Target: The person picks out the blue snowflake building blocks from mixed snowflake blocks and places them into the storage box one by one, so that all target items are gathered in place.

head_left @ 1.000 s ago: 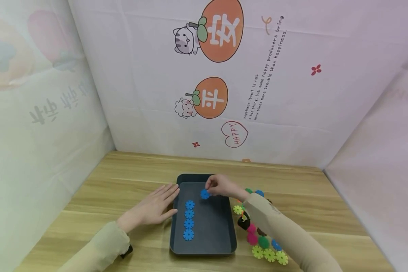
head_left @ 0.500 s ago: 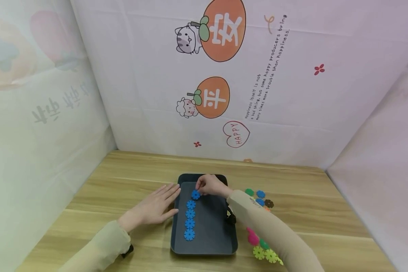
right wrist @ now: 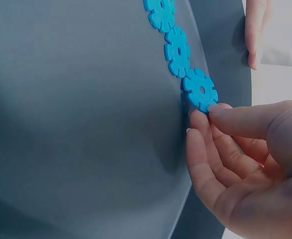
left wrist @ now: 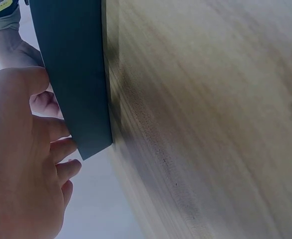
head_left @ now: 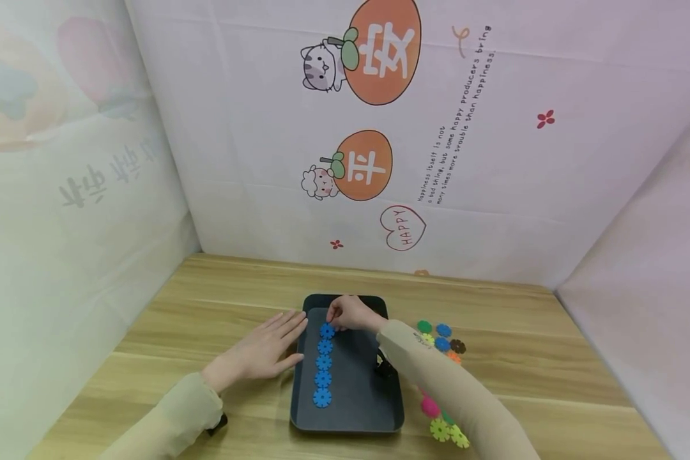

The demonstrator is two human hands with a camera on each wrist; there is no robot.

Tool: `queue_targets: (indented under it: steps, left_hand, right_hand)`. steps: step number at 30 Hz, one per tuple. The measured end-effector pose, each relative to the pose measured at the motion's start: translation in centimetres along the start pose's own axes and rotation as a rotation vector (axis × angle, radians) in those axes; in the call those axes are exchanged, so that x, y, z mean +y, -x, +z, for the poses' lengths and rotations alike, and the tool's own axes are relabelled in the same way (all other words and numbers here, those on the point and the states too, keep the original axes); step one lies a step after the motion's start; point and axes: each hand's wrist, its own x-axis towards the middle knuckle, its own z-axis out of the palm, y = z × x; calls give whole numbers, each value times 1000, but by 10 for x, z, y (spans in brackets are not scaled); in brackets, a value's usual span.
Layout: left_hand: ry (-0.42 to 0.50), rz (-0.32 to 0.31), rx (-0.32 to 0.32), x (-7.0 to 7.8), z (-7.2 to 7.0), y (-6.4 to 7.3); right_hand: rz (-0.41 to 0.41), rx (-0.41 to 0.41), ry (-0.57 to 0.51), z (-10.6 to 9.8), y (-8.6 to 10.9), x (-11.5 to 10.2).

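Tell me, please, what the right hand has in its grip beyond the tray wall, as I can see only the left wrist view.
Observer: The right hand pinches a notched blue disc by its edge.
Operator: Thank you; does it have any company in the tray?
Observer: Yes, four more blue discs lie in a row running from the pinched one toward the person.
Operator: And could you say whether anything lies outside, on the person's right?
Observer: Yes, a scatter of coloured discs lies on the table there, partly covered from view by the right sleeve.
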Motion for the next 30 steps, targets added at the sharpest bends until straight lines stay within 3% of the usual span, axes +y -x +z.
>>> queue_targets:
  steps: [17, 22, 30]
  left_hand:
    - [29, 0, -7, 4, -5, 0]
    - [36, 3, 1, 4, -3, 0]
    - [23, 2, 8, 2, -1, 1]
  right_hand:
    - [-3, 19, -40, -7, 8, 0]
    - [-37, 22, -62, -24, 26, 6]
    - [-102, 24, -80, -52, 71, 26]
